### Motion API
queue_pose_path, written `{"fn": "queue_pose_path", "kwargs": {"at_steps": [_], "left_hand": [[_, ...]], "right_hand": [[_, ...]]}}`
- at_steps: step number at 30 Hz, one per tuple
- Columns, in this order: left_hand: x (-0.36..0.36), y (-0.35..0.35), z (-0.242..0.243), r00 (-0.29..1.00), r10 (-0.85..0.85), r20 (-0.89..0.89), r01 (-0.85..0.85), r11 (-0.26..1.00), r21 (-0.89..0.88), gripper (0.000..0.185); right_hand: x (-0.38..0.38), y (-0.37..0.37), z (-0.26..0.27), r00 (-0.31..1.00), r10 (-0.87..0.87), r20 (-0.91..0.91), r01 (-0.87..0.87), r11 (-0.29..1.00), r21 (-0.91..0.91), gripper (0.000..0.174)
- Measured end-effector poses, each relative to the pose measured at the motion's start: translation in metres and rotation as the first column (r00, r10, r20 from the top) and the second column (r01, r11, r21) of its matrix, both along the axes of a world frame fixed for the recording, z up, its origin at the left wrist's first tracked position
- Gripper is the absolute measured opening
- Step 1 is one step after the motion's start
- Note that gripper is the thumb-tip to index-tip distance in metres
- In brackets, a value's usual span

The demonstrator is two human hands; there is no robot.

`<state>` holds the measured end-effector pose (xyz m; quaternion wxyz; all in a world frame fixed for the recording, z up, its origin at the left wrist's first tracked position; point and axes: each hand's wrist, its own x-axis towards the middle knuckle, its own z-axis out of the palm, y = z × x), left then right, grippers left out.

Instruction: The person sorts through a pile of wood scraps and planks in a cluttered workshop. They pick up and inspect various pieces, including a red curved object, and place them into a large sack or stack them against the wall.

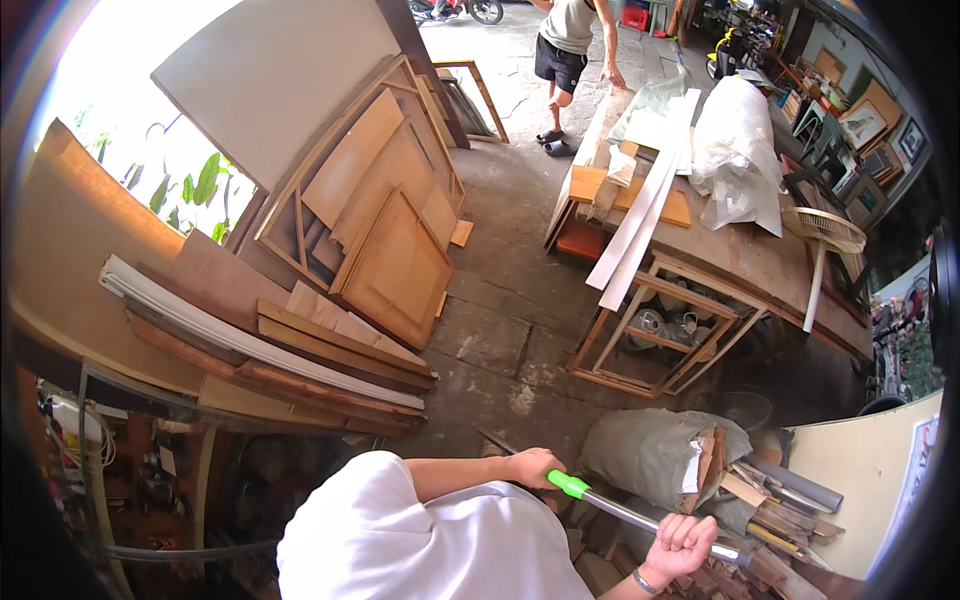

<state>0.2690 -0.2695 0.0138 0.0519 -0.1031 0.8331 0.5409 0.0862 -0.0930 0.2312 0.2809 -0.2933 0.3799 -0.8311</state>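
Across the front of my body runs a metal pole (619,510) with a bright green plastic collar (568,484). My left hand (536,468) is closed around it just left of the collar. Farther down the shaft, at the lower right, my right hand (681,541) also grips it, with a band on that wrist. The thin dark end slants toward the floor beyond my left hand. The other end runs over a heap of wood offcuts (705,577), where its tip is hard to make out. A stuffed grey sack (645,450) lies close beyond the pole.
Boards and framed panels (394,270) lean along the left, above stacked wooden strips (337,352). Ahead on the right stands a workbench (750,262) with white strips (637,217), wrapped material (735,142) and a fan (823,231). Another person (570,45) stands at its far end.
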Motion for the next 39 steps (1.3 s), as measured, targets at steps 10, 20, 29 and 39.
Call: {"fn": "queue_pose_path", "kwargs": {"at_steps": [10, 20, 29, 39], "left_hand": [[0.068, -0.033, -0.128, 0.507, 0.681, 0.529, -0.698, 0.684, -0.211, 0.056], [0.186, 0.043, -0.159, 0.246, 0.657, 0.712, -0.728, 0.611, -0.312, 0.049], [0.08, 0.03, -0.138, 0.668, 0.493, 0.557, -0.413, 0.869, -0.273, 0.044], [0.0, -0.023, -0.107, 0.686, 0.477, 0.549, -0.376, 0.879, -0.294, 0.046]], "right_hand": [[-0.039, -0.013, -0.009, 0.986, -0.095, -0.136, 0.116, 0.981, 0.156, 0.041], [-0.092, 0.053, -0.05, 0.943, -0.129, -0.305, 0.266, 0.846, 0.463, 0.04], [-0.125, 0.119, -0.083, 0.954, -0.214, -0.209, 0.295, 0.786, 0.544, 0.035], [-0.134, 0.16, -0.113, 0.865, -0.285, -0.413, 0.502, 0.517, 0.694, 0.044]]}}
